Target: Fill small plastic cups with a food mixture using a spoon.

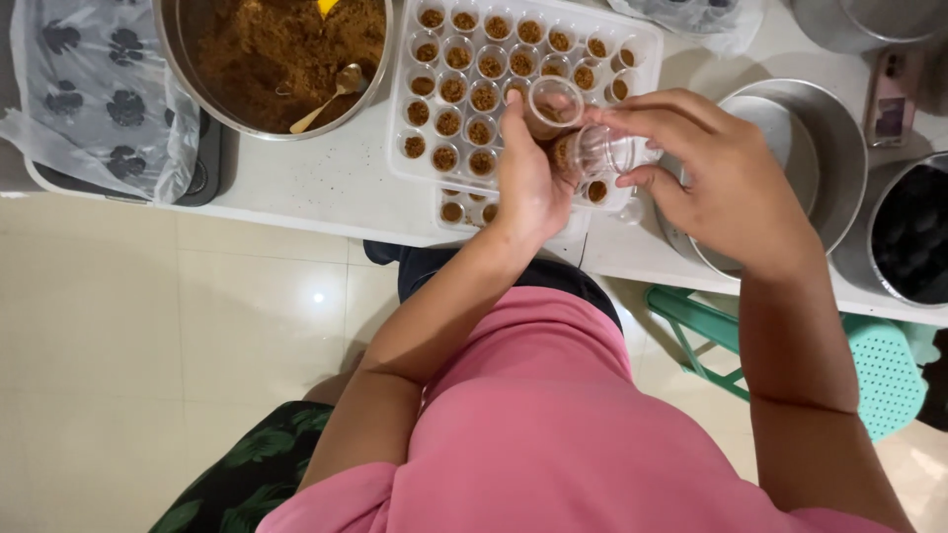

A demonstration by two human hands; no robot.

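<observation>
My left hand [530, 178] grips a small clear plastic cup [553, 102] with brown crumbs in its bottom, held over the white tray [647, 38]. My right hand [711, 173] pinches a second clear cup [604, 150] tilted on its side right beside the first one. The tray holds several small cups [457, 57] filled with brown crumb mixture. A large metal bowl [281, 61] of the same brown crumbs stands to the tray's left, with a gold spoon [331, 94] resting in it.
A white table [316, 183] carries everything. Empty metal bowls [825, 148] sit at the right, next to a pot of dark round pieces [913, 232]. A plastic bag with dark paw shapes [94, 94] lies at the left. A green stool [879, 370] stands below.
</observation>
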